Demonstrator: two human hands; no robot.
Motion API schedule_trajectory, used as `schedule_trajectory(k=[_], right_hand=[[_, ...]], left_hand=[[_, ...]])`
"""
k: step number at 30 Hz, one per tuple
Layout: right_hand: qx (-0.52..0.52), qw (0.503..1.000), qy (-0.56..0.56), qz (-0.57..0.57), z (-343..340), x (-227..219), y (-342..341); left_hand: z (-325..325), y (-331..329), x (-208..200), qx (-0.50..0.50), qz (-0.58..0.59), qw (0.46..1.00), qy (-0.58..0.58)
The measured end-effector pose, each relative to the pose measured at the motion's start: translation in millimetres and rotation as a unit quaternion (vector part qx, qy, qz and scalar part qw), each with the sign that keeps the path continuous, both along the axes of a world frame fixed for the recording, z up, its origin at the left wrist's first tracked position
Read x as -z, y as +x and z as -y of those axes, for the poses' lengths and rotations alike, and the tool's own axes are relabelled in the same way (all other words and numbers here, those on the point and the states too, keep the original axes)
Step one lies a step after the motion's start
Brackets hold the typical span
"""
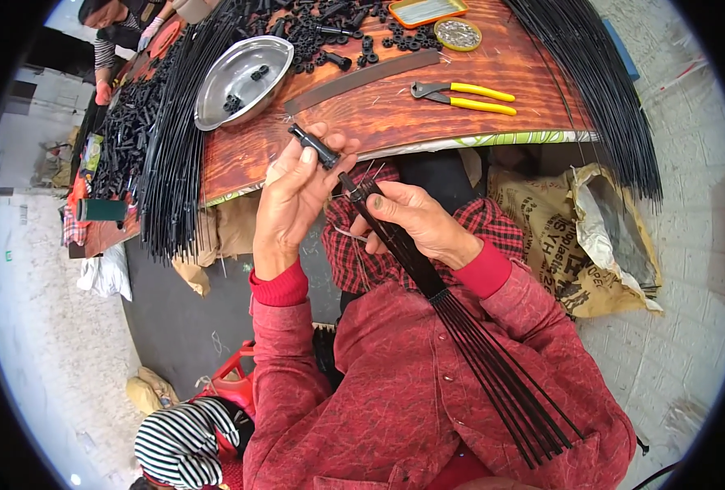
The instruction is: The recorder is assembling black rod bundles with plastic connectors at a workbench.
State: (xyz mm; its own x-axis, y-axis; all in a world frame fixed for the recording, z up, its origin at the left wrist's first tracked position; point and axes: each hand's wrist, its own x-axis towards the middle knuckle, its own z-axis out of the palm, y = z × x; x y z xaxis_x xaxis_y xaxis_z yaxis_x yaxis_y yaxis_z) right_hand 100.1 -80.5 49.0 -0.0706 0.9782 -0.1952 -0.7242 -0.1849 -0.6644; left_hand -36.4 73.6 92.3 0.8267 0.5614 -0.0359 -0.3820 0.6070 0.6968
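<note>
My left hand [285,196] pinches a short black plastic handle piece [320,150] between thumb and fingers, raised just off the table's near edge. Close by on the right, my right hand [428,220] is closed around the top of a folded black umbrella frame [407,260]. Its thin ribs fan out downward across my red jacket. The top end of the frame points at the lower end of the handle piece; whether they touch is hard to make out. A thin pale strand or wire [350,235] shows beside my right fingers.
On the wooden table [240,159] lie yellow-handled cutting pliers [481,95], a dark flat strip [362,82], an oval metal bowl [248,69], a round tin [458,34] and an orange tray [428,11]. Rib bundles [175,147] overhang it. A sack [542,220] stands right. Two people are nearby.
</note>
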Motion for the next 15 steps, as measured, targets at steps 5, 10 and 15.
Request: schedule_trajectory(k=[5,10,15], right_hand=[[-0.002,1.000,0.007,0.005,-1,2,1],[-0.002,1.000,0.002,-0.019,-1,6,4],[0.019,0.999,-0.002,-0.026,1,6,8]], left_hand=[[5,-1,3,0.008,-0.031,0.999,0.042],[3,-6,7,-0.091,-0.076,0.989,0.088],[6,-27,11,-0.072,-0.173,0.956,0.225]])
